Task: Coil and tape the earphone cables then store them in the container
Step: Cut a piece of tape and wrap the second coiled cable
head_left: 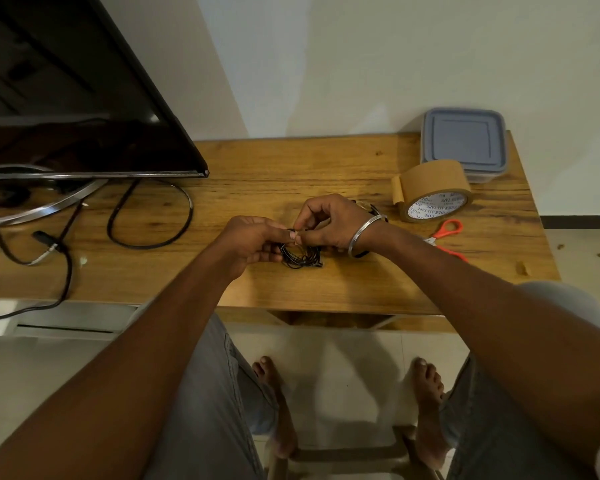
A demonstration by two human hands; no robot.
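A black coiled earphone cable [300, 258] hangs just above the wooden table [291, 168], held between both hands. My left hand [253, 240] grips the coil's left side. My right hand [329, 220], with a metal bangle on the wrist, pinches the top of the coil where a small pale piece of tape [296, 234] sits at the fingertips. A brown tape roll [432, 190] stands to the right. Behind it rests a grey lidded container [463, 140], closed. Another dark cable bundle is partly hidden behind my right wrist.
Orange-handled scissors [447, 233] lie right of my right wrist. A dark monitor [66, 91] on a metal ring stand fills the left side, with black power cables [149, 216] looping over the table. My legs and bare feet are below the table's front edge.
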